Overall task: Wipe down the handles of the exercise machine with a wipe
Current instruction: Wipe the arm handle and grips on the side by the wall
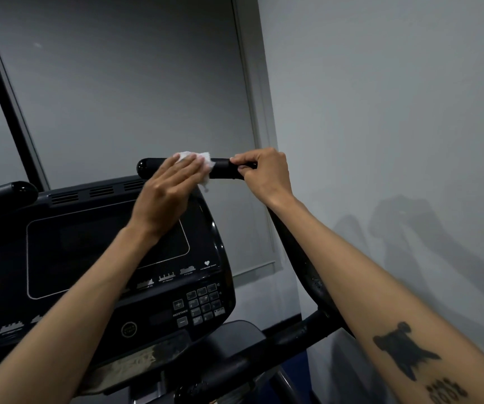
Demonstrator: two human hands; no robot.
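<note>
Black and glossy, the far handle (4, 195) at nine o'clock waits untouched. Past the console (106, 258), the left hand (162, 193) presses a white wipe (197, 164) flat-fingered onto the near handle (220, 168) at twelve o'clock — mid-wipe, I'd say — while the right hand (264, 173) curls round it. Next: slide along, then cross over.

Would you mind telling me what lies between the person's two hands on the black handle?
In the head view, the crumpled white wipe and a short bare stretch of black handle lie between the left hand and right hand.
</note>
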